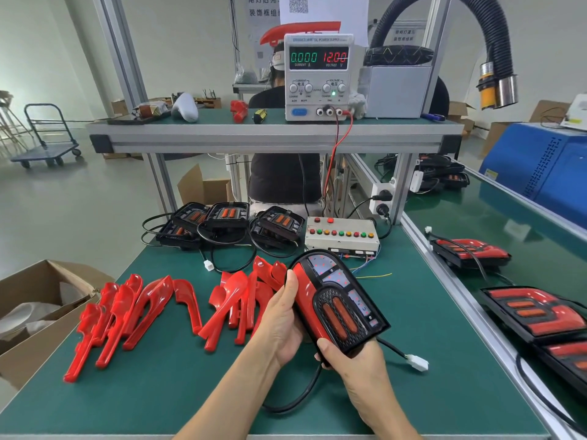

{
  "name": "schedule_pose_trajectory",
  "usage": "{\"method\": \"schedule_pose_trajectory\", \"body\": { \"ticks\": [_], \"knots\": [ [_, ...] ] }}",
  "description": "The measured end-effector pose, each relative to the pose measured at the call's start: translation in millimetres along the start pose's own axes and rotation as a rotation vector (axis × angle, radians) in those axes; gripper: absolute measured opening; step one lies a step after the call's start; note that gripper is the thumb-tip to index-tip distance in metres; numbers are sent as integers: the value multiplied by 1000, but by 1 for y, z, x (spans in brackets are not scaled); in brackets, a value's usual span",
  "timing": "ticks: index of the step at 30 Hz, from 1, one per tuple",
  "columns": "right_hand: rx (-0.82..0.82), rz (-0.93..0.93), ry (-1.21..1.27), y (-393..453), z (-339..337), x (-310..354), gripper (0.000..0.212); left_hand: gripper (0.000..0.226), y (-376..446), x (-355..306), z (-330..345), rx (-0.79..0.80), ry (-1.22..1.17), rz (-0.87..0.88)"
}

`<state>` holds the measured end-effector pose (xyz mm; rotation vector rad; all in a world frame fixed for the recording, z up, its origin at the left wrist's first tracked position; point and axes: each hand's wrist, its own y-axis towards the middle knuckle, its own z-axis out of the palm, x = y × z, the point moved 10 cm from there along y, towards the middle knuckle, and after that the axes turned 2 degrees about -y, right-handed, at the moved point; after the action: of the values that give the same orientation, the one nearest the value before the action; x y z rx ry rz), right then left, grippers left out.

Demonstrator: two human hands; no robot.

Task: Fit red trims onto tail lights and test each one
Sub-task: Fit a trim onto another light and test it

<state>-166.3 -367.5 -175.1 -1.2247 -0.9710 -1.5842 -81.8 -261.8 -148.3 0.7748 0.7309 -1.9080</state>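
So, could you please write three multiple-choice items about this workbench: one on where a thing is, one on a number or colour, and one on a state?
1. Where is the button box?
A. on the upper shelf
B. on the green table behind the held tail light
C. in the cardboard box

2. What does the power supply show as voltage?
A. 5.00
B. 24.00
C. 12.00

3. What is the state of the tail light's white connector?
A. lying unplugged on the table
B. plugged into the button box
C. held in the right hand

Answers:
1 B: the box sits on the green table, beyond the tail light that the left hand and right hand hold.
2 C: the red digits read 12.00.
3 A: the connector lies free on the mat at the end of its cable, joined to nothing.
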Motion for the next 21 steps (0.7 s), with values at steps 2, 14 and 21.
{"method": "schedule_pose_trajectory", "body": {
  "ticks": [2,14,21],
  "knots": [
    [-30,-8,21,0,-3,2,32,61,0,0,3,15,2,-5],
    [-37,18,29,0,-5,-1,40,61,-10,5,14,193,-5,-83],
    [27,15,42,-1,1,2,41,48,-4,9,8,185,-148,-142]
  ]
}}
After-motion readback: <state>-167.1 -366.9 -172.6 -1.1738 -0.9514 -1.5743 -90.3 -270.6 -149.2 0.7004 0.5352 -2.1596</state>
